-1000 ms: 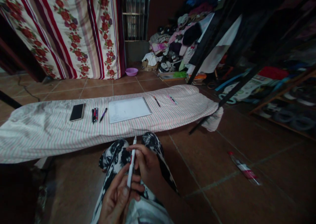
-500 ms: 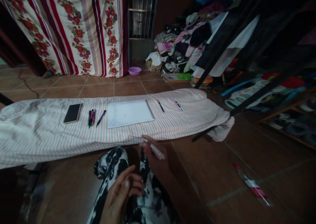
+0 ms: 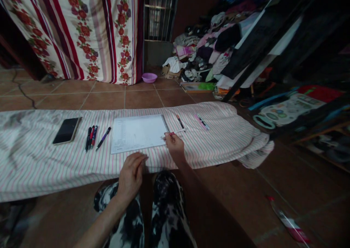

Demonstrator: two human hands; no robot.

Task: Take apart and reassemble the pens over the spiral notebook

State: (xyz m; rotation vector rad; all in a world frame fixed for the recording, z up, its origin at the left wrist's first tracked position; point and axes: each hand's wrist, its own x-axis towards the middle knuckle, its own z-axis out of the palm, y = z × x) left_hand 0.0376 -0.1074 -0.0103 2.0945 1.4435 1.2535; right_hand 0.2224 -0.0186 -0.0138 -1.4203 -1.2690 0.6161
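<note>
A white and red pen [image 3: 179, 131] is pinched in the fingers of my right hand [image 3: 175, 148], at the lower right corner of the spiral notebook [image 3: 139, 133]. The pen lies nearly level, its white end pointing right. My left hand [image 3: 131, 172] rests on the cloth's near edge just below the notebook, palm down, fingers loosely stretched, holding nothing. The open page looks mostly blank, with faint marks down its left side. Right of the notebook lie an orange and black pen [image 3: 180, 121] and a pair of pink and pale pens [image 3: 202, 122].
Left of the notebook are a purple pen [image 3: 103, 138], several darker pens [image 3: 91, 138] and a phone [image 3: 67, 130] on striped cloth [image 3: 218, 146]. A plastic bottle [image 3: 288, 220] lies on the floor at right. Beyond stand a purple basin [image 3: 149, 77] and a clothes pile [image 3: 205, 51].
Both hands have moved forward from above my lap to the notebook's near side. The pen in my right hand has turned closer to level. The view has shifted slightly.
</note>
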